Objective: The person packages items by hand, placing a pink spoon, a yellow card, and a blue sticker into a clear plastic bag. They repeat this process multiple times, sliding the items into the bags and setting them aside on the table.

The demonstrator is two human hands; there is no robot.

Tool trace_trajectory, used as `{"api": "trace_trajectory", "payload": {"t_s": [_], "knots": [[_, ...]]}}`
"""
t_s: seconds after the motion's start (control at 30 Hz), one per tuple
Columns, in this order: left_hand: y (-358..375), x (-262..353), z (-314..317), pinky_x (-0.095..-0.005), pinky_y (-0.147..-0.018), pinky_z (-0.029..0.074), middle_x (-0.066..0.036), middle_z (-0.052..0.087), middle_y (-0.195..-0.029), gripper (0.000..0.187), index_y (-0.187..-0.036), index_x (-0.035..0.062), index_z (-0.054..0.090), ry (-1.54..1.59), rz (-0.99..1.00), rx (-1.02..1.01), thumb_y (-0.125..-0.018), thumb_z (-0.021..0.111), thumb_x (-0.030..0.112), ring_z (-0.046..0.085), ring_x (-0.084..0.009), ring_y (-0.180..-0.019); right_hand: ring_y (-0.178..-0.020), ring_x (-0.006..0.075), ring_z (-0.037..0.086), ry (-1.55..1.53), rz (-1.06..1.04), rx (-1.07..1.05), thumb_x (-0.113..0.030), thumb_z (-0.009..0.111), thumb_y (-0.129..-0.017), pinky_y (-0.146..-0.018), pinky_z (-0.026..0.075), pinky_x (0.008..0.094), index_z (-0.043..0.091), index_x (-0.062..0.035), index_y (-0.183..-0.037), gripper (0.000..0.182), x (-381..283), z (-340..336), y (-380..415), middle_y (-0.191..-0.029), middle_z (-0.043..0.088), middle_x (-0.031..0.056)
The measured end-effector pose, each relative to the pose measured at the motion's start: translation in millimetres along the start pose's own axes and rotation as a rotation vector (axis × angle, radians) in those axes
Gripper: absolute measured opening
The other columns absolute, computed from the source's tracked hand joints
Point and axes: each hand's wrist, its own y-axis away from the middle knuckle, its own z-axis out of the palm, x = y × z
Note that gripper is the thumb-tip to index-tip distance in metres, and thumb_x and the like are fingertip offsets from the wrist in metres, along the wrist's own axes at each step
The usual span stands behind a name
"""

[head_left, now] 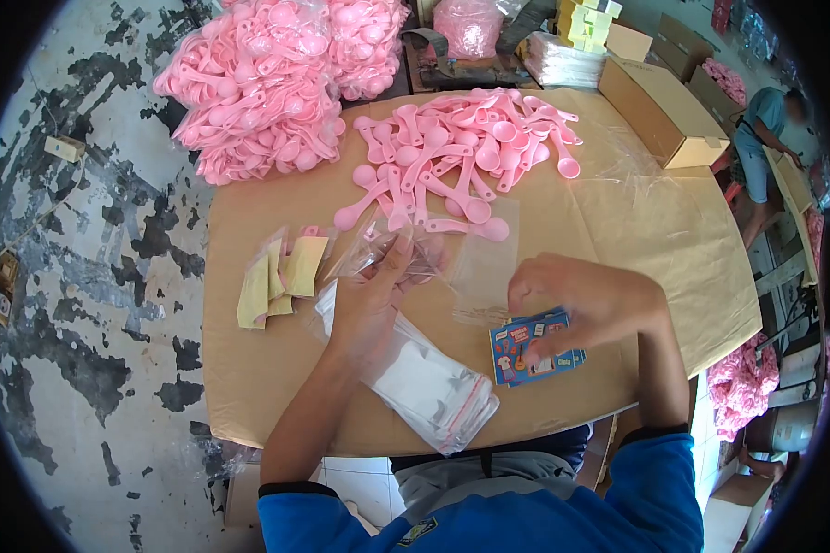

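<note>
While the small clear plastic bag (392, 258) sits pinched in the left hand (371, 304), mouth toward the spoons, the stack of blue printed paper cards (535, 348) lies to its right under the right hand (581, 309), whose fingers curl closed on the top card. The cards' long axis runs roughly left to right. Beyond, loose pink plastic spoons (461, 157) are heaped on the cardboard-covered bench (673, 240), nearer the left hand.

Pink spoons (461, 147); blue cards (535, 350)
</note>
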Motion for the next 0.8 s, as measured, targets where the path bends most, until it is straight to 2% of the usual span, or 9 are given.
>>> {"api": "trace_trajectory", "payload": {"t_s": [0.03,0.13,0.23,0.33,0.43,0.53,0.63,0.73,0.8], "knots": [[0,1,1,-0.0379,-0.09,0.051,-0.013,0.066,-0.106,0.025,-0.114,0.0018,0.058,-0.017,0.002,0.003,-0.097,0.054,0.02,0.065,-0.0237,-0.099,-0.09,0.0273,0.058,0.134,0.152,-0.03,-0.029,0.082,-0.07,-0.081,0.047,0.0358,0.058,-0.0046,-0.103,0.047,-7,3,5,-0.1,0.058,0.0108],[0,0,4,-0.0385,-0.09,0.052,-0.013,0.066,-0.107,0.024,-0.114,0.0022,0.057,-0.048,-0.012,0.021,-0.098,0.051,0.02,0.065,-0.0249,-0.1,-0.087,0.0266,0.06,0.022,0.398,-0.185,-0.028,0.08,-0.072,-0.078,0.047,0.0353,0.06,-0.006,-0.098,0.039,-10,4,4,-0.094,0.06,0.0101],[-1,-3,7,-0.0385,-0.09,0.052,-0.012,0.066,-0.109,0.026,-0.115,0.0017,0.057,-0.066,-0.045,0.064,-0.098,0.052,0.021,0.065,-0.0251,-0.101,-0.083,0.0261,0.062,0.011,0.469,-0.15,-0.026,0.078,-0.074,-0.076,0.048,0.035,0.061,-0.0054,-0.091,0.032,-8,-1,2,-0.084,0.061,0.0083],[-2,-4,5,-0.0384,-0.089,0.052,-0.012,0.065,-0.11,0.027,-0.116,0.0018,0.057,-0.091,-0.055,0.062,-0.098,0.052,0.022,0.064,-0.0248,-0.102,-0.077,0.0299,0.063,0.044,0.425,-0.055,-0.02,0.073,-0.078,-0.069,0.048,0.038,0.06,-0.0019,-0.085,0.024,-9,-3,2,-0.077,0.064,0.0117],[-1,-4,5,-0.0382,-0.089,0.052,-0.011,0.065,-0.111,0.028,-0.116,0.0021,0.058,-0.091,-0.048,0.048,-0.098,0.053,0.022,0.064,-0.0242,-0.102,-0.071,0.0272,0.065,-0.135,0.429,0.094,-0.016,0.068,-0.084,-0.066,0.049,0.0367,0.06,-0.0013,-0.089,0.018,1,-2,5,-0.076,0.066,0.0103],[0,-5,4,-0.038,-0.089,0.052,-0.011,0.065,-0.111,0.027,-0.116,0.0024,0.058,-0.075,-0.045,0.047,-0.097,0.054,0.021,0.064,-0.0229,-0.102,-0.06,0.0187,0.065,-0.224,0.4,0.425,-0.015,0.06,-0.092,-0.054,0.048,0.0308,0.059,-0.0026,-0.096,0.013,15,-4,3,-0.074,0.068,0.0082],[2,-3,9,-0.0343,-0.091,0.05,-0.01,0.066,-0.109,0.03,-0.117,0.0011,0.059,-0.018,-0.05,0.031,-0.096,0.058,0.023,0.063,-0.0201,-0.102,-0.053,0.0098,0.061,-0.453,0.602,0.361,-0.016,0.053,-0.097,-0.045,0.044,0.0234,0.056,-0.0045,-0.105,0.014,-1,-13,-6,-0.072,0.065,0.0049],[2,-3,13,-0.0311,-0.093,0.048,-0.009,0.066,-0.108,0.034,-0.117,0.0005,0.059,-0.05,-0.052,0.025,-0.094,0.061,0.024,0.062,-0.0173,-0.103,-0.049,0.0056,0.057,-0.578,0.47,0.449,-0.016,0.051,-0.099,-0.04,0.042,0.0197,0.054,-0.0062,-0.108,0.013,7,13,-14,-0.071,0.062,0.0027],[3,-6,14,-0.0295,-0.092,0.047,-0.009,0.066,-0.108,0.034,-0.117,0.0008,0.059,-0.079,-0.045,0.059,-0.093,0.062,0.025,0.062,-0.0155,-0.102,-0.054,0.0065,0.056,-0.569,0.43,0.44,-0.012,0.053,-0.097,-0.044,0.045,0.0222,0.054,-0.0044,-0.108,0.013,2,21,-19,-0.072,0.061,0.0031]]}}
